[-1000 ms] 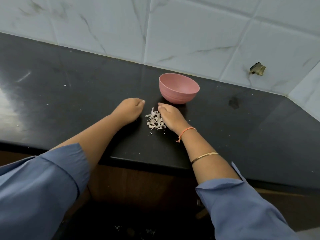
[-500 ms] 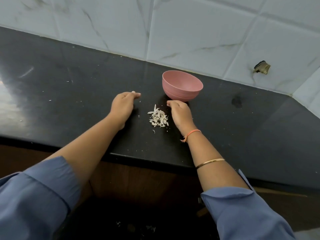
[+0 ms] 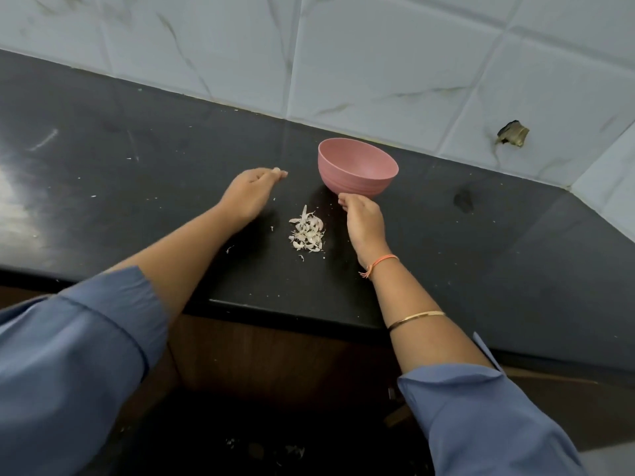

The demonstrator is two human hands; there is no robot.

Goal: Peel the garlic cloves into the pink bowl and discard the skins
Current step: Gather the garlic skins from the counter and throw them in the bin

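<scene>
On the black counter [image 3: 137, 149] below the tiled wall [image 3: 378, 63] stands the pink bowl [image 3: 357, 170], with left hand [image 3: 251, 192] and right hand [image 3: 361, 219] loose and empty either side of the heaped garlic skins [image 3: 307, 232] — best swept together edge-down, slowly, so no flakes scatter.

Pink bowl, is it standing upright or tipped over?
Upright. The pink bowl sits on its base on the black counter with its open rim facing up.

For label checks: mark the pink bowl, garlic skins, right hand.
pink bowl [image 3: 357, 187]: head view, outer wall.
garlic skins [image 3: 307, 232]: head view, pile's middle.
right hand [image 3: 363, 224]: head view, back of hand.
</scene>
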